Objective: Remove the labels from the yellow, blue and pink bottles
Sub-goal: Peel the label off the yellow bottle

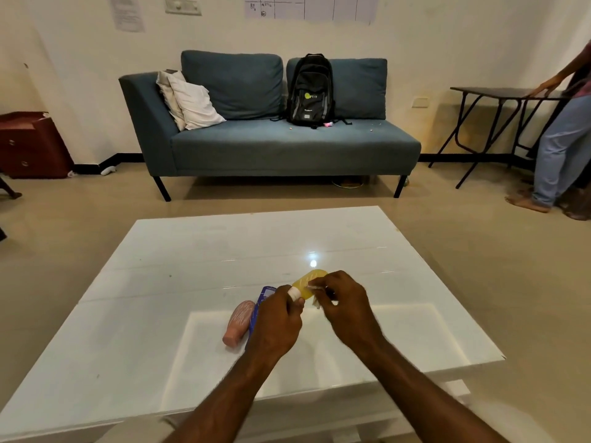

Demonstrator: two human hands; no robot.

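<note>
Above the glossy white table (192, 251), my left hand (277, 321) grips the cap end of a small yellow bottle (308, 281). My right hand (347, 303) pinches a strip of clear label (315, 294) that is partly peeled away from the yellow bottle's side. A pink bottle (240, 322) lies on its side on the table, just left of my left hand. A blue bottle (263, 297) lies beside the pink one, mostly hidden behind my left hand.
A blue sofa (287, 148) with a black backpack (311, 91) and white cushions stands beyond the table. A person (563, 132) stands at a dark folding table (499, 94) at the far right. A red cabinet (32, 145) is at the left wall.
</note>
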